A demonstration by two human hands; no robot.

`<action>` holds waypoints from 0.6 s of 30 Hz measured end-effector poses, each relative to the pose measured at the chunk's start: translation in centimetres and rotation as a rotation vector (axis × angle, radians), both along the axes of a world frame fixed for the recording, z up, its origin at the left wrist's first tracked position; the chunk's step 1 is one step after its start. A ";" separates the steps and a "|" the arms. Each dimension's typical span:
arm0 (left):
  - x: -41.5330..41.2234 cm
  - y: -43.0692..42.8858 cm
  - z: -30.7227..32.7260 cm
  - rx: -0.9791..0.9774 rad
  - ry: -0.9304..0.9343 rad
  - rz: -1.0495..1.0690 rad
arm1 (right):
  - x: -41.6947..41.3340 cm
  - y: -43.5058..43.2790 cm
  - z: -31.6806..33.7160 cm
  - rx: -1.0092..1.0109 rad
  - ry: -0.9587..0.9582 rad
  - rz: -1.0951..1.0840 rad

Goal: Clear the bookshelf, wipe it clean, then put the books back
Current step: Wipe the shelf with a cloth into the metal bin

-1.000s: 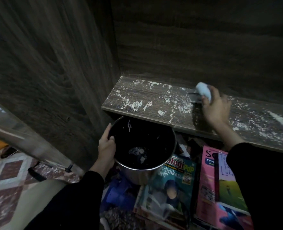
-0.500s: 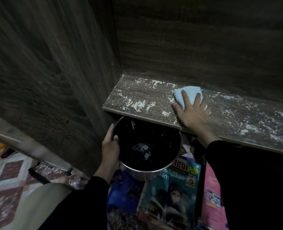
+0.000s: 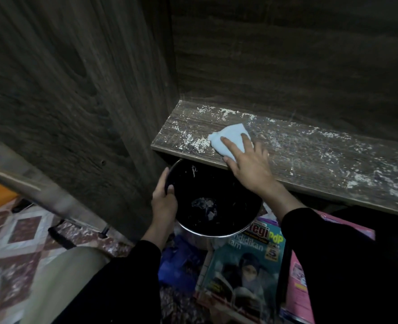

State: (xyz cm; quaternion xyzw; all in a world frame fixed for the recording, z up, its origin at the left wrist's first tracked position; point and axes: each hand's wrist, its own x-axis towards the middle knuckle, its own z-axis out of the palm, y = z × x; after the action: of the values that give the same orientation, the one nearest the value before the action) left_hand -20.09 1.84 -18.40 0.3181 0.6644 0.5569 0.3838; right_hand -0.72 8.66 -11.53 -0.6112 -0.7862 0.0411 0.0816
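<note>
Right hand flat, fingers spread, pressing a pale blue cloth onto the shelf board; left hand clamped on the near-left rim of a black bucket, thumb inside. Both in black sleeves.

Then, biggest first: dark wood-grain bookshelf side panel on the left, upright. Shelf board long axis running left to right, sloping down toward the right in view, bare of books, streaked with white dust and flecks. Bucket held just under the board's front edge, mouth up, pale scraps at the bottom. Teal book and pink book flat on the floor below. Cloth folded, near the board's left end, one corner pointing left.
</note>
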 end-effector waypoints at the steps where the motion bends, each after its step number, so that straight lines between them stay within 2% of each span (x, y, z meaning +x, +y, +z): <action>1: 0.1 0.0 0.1 0.003 0.006 0.001 | -0.1 -0.1 -0.1 0.015 0.010 0.030; 9: 0.6 -0.3 0.4 -0.005 0.036 -0.009 | -0.2 -1.2 0.3 0.027 0.027 0.293; 11: 0.7 -0.3 0.5 -0.009 0.022 -0.010 | 0.0 -1.3 0.3 0.013 0.099 0.338; 13: 0.6 -0.4 0.5 -0.009 0.010 -0.006 | 0.1 -1.3 0.6 -0.074 0.357 0.348; 15: 0.5 -0.4 0.3 -0.011 0.015 -0.006 | 0.3 -1.2 1.5 -0.167 0.713 0.282; 18: 0.1 -0.4 0.0 -0.035 0.007 0.000 | 1.1 -0.7 3.1 -0.169 1.075 0.123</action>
State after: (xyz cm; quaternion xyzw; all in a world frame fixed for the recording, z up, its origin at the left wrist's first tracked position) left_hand -19.95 1.45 -18.43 0.3133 0.6753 0.5439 0.3872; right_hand 0.37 7.93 -8.45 -0.4614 -0.6619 0.4154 0.4200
